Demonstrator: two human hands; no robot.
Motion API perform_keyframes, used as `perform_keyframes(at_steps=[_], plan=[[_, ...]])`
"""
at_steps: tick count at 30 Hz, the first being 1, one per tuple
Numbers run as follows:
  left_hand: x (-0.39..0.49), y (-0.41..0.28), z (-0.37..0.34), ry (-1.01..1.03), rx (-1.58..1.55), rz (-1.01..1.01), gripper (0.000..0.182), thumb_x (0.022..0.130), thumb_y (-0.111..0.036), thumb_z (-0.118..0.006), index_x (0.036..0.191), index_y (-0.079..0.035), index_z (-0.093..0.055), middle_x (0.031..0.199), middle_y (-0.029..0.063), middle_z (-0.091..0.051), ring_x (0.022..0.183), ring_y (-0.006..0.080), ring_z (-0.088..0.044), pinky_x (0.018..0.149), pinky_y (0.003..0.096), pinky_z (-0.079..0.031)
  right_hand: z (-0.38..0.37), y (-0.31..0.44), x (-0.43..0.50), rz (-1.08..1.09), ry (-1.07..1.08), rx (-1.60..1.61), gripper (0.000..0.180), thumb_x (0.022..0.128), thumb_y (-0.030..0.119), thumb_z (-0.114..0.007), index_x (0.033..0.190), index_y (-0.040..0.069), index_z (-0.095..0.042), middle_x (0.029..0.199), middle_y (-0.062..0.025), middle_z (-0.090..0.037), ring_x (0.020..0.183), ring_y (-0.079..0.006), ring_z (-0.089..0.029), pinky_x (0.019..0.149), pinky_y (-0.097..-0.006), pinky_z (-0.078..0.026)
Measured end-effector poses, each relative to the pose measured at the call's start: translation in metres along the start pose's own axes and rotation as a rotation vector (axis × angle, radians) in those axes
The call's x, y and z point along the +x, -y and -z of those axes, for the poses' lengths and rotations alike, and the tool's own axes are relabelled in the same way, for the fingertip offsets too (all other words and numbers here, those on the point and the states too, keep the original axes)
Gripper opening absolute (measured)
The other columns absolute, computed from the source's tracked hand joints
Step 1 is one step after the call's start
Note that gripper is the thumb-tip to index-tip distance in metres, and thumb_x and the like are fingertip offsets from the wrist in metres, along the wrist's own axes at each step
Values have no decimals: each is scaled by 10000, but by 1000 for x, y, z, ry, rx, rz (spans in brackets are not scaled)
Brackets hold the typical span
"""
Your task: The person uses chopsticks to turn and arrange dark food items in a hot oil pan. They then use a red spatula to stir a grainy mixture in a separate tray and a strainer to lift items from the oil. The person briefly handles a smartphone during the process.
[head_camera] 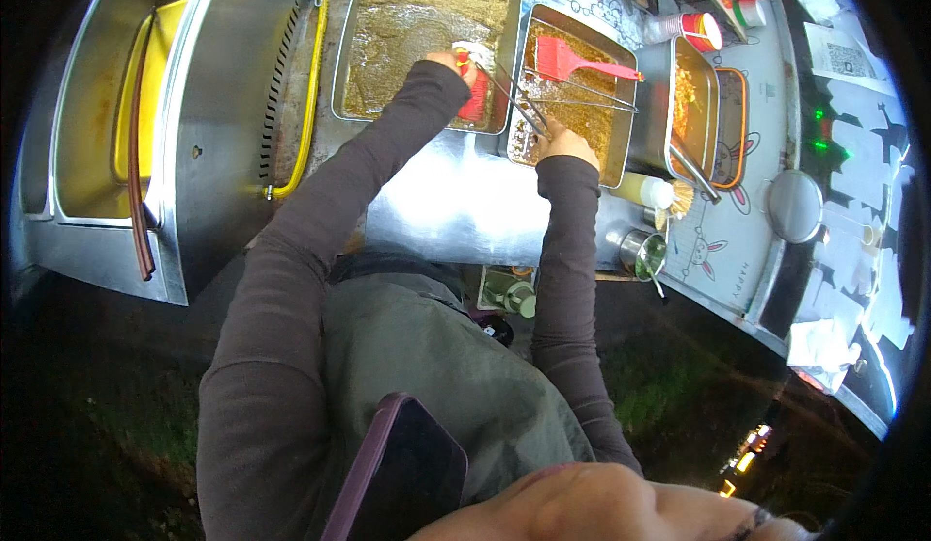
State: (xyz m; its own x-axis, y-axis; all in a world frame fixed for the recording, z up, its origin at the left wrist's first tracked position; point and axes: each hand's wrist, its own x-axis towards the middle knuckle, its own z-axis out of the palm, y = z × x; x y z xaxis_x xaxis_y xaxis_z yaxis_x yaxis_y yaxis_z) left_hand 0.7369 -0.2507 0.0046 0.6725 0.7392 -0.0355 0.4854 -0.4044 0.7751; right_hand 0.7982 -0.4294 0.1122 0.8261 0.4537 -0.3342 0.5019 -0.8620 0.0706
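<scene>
My left hand (449,65) is over a large metal tray (337,68) of brown sauce. It grips a red silicone brush (476,101), whose head is low in the tray. A small white item (474,51) is by the fingers; I cannot tell what it is. My right hand (567,142) holds metal tongs (520,101) above the near edge of a smaller sauce tray (618,148). The tongs' tips point left, towards the brush. Across the smaller tray lies a second red silicone brush (560,59), beside a bent metal wire (582,101).
To the left stands a steel fryer-like unit (225,126) with brown sticks (136,148) on it and a yellow hose (314,97) beside it. Right of the trays are a deep food container (698,68), a squeeze bottle (644,190), a metal cup (643,254) and paper cups (702,30).
</scene>
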Motion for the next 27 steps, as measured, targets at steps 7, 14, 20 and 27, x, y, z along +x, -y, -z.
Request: perform_keyframes(at_steps=[7, 14, 20, 27], plan=[[-12, 9, 58, -34, 181, -49, 288, 767, -312, -581, 912, -68, -634, 671, 195, -601, 626, 345, -603, 572, 401, -494, -4, 4, 8, 33, -29, -24, 326, 819, 300, -520, 1117, 183, -576, 893, -172, -642, 847, -338, -623, 740, -437, -489], [-20, 28, 124, -183, 177, -41, 226, 779, -300, -585, 891, -107, -623, 664, 171, -604, 641, 335, -611, 574, 395, -494, 0, 11, 9, 6, 38, -54, 374, 794, 293, -528, 1164, 249, -562, 956, -167, -633, 901, -333, -607, 783, -436, -475], [-26, 57, 106, -132, 335, -2, 227, 770, -262, -590, 902, -77, -579, 693, 162, -606, 641, 329, -609, 592, 405, -499, 5, 13, 10, 5, 40, -66, 365, 801, 295, -526, 1162, 254, -564, 968, -163, -632, 905, -328, -609, 787, -432, -476], [-62, 39, 81, -212, -101, -118, 148, 798, -198, -605, 874, -72, -617, 685, 175, -608, 617, 312, -620, 565, 347, -489, -3, 21, 1, 65, 59, -37, 310, 821, 292, -547, 1110, 187, -582, 906, -159, -645, 864, -324, -619, 747, -422, -488]])
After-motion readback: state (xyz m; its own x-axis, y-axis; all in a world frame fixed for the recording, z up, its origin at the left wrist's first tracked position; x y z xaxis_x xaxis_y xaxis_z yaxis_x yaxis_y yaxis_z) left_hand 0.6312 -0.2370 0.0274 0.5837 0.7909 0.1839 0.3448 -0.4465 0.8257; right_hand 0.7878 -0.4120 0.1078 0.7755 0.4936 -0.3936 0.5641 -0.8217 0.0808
